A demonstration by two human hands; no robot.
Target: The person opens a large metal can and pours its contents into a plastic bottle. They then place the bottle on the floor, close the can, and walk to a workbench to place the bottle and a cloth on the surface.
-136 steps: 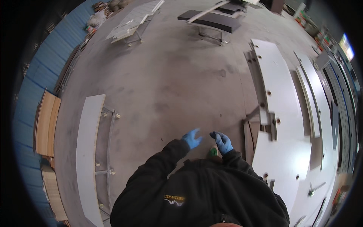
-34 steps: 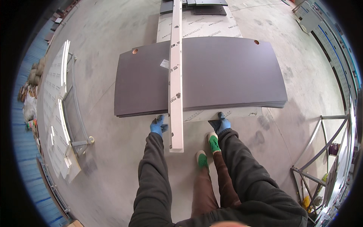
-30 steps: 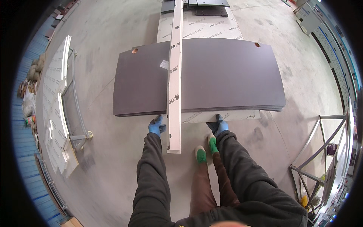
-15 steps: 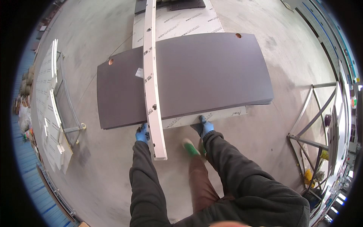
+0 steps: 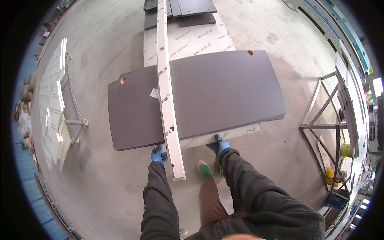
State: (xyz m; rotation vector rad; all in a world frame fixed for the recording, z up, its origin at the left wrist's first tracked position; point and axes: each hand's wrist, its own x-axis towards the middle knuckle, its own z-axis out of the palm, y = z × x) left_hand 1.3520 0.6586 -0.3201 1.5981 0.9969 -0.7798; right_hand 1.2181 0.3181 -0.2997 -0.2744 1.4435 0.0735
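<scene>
My left hand [image 5: 158, 154], in a blue glove with dark patches, is closed at the near edge of a stack of dark grey panels [image 5: 224, 90]. What its fingers hold is hidden beside a long white beam [image 5: 165, 94] lying across the stack. My right hand [image 5: 223, 145], gloved alike, grips the near edge of a white printed board [image 5: 200, 138] under the panels, thumb on top. The beam's near end sticks out past the board, between my hands. A small white label [image 5: 155, 93] lies on the top panel, left of the beam. Round copper-coloured spots mark both far corners.
More dark panels [image 5: 198, 7] lie at the board's far end. On the left, a wheeled metal frame [image 5: 74, 122] carries white sheets [image 5: 52, 104]. A metal rack [image 5: 324, 126] with panels leaning on it stands at the right. My green-toed shoe [image 5: 205, 171] is on the concrete floor below the board.
The stack, beam and both hands sit lower and slightly farther right in the picture. More of the printed board and far panels shows. The surroundings have shifted too. Both hands keep their closed pose.
</scene>
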